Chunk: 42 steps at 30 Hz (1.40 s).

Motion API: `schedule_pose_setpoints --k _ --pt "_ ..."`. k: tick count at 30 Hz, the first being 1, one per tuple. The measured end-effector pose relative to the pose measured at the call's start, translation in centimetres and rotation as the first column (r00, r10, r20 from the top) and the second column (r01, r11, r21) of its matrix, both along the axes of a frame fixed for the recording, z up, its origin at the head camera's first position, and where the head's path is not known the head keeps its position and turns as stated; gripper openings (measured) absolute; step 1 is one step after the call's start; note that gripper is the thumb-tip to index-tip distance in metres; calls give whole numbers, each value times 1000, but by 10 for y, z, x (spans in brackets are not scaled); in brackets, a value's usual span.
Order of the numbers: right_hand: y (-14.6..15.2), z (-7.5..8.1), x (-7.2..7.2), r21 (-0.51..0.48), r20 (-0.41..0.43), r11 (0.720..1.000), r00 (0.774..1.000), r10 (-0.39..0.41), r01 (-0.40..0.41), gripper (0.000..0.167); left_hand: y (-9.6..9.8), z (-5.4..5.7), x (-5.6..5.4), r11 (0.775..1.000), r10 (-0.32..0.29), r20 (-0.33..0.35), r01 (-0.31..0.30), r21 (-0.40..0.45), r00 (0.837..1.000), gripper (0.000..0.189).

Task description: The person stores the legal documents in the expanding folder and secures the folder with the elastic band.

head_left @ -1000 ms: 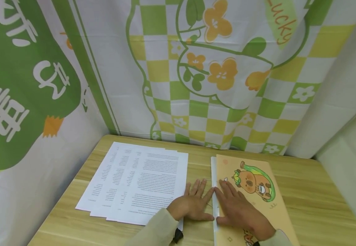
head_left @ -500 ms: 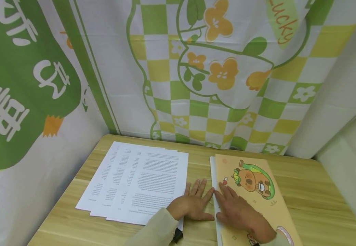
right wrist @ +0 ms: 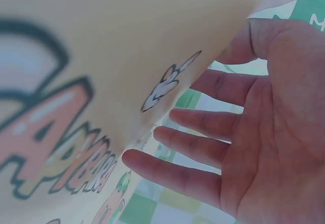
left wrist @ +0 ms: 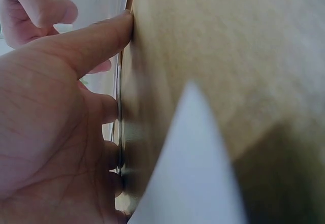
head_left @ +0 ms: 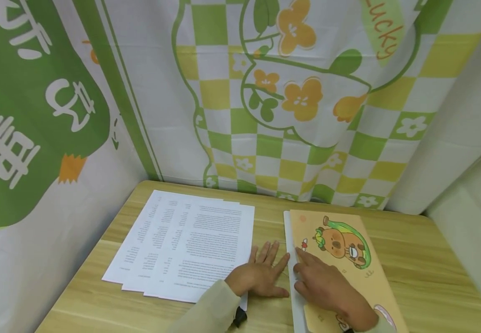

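Observation:
An orange folder with a cartoon capybara print lies on the right of the table, a white strip along its left side. My left hand rests flat on the wood with fingers spread, its index fingertip right at that strip. My right hand is over the folder's left edge. In the right wrist view the fingers of this hand are fairly straight against the cover's edge, while the thumb tip is hidden behind the cover. Near the front, the cover's left edge bows slightly off the white layer.
Several printed sheets lie fanned out on the table's left half, close beside my left wrist. One white corner juts up in the left wrist view. Patterned curtains hang behind the table and at its left.
My right hand has gone from lying flat on the cover to bending its fingers at the left edge. The folder has shifted slightly and its cover edge bows near the front. My left hand stays put.

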State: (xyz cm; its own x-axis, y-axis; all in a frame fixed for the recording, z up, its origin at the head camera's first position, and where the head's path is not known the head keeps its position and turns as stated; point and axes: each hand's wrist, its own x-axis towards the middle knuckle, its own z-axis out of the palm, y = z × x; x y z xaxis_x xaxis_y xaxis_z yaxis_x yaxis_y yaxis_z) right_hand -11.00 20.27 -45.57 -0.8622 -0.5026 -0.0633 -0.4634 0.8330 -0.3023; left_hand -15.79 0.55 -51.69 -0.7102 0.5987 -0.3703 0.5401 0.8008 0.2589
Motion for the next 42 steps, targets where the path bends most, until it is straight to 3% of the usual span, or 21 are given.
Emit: schedule_pose_setpoints --k 4,7,14,20,27,31,37,42 --pt "2 1 0 1 -6 999 999 -40 40 21 0 -12 -4 1000 -8 -24 8 12 1000 99" --pt "2 4 1 -6 -13 998 998 -57 57 24 0 -15 -5 1000 -9 -23 10 23 1000 99" --pt "7 9 4 -30 -72 995 993 -95 93 25 -1 -9 -3 1000 -10 1 10 27 1000 99" --pt "9 13 4 -66 -63 991 990 -123 118 22 -1 -4 -2 1000 -5 24 5 20 1000 98" --pt "16 17 2 -114 -38 987 992 -121 115 20 -2 11 2 1000 3 33 -4 17 999 98" --pt "19 19 0 -150 -38 984 994 -98 92 21 -2 4 0 1000 3 28 -4 17 1000 98" --pt "21 26 2 -142 -66 984 991 -117 107 23 -1 19 5 1000 11 24 -12 19 1000 98" --pt "23 31 2 -111 -113 986 984 -138 125 21 0 10 3 1000 8 20 -9 5 1000 99"
